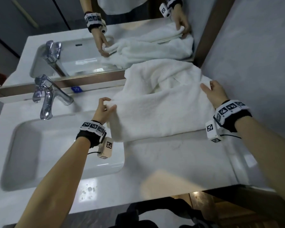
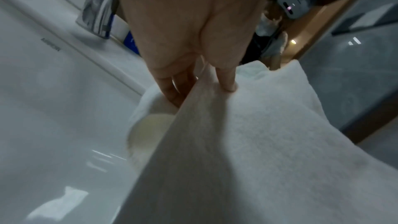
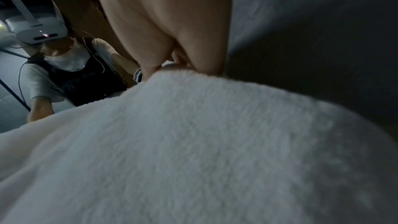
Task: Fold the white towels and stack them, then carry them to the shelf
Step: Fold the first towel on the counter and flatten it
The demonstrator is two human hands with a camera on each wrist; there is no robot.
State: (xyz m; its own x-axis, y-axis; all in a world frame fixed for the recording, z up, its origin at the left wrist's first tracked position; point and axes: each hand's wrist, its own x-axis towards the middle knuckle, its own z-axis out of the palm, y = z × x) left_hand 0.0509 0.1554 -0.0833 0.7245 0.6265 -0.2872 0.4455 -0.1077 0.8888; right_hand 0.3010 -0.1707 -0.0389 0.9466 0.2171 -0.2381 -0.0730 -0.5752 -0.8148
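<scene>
A white towel lies partly folded on the white counter to the right of the sink, its far part crumpled against the mirror. My left hand pinches the towel's left corner and lifts it off the counter; in the left wrist view the towel hangs from that hand, thumb on top and fingers beneath. My right hand grips the towel's right corner near the wall. The right wrist view is filled by the towel, with the hand curled over its edge.
A white sink basin sits left of the towel, with a chrome faucet behind it. A mirror runs along the back. A grey wall bounds the right side. The counter's front edge is near me.
</scene>
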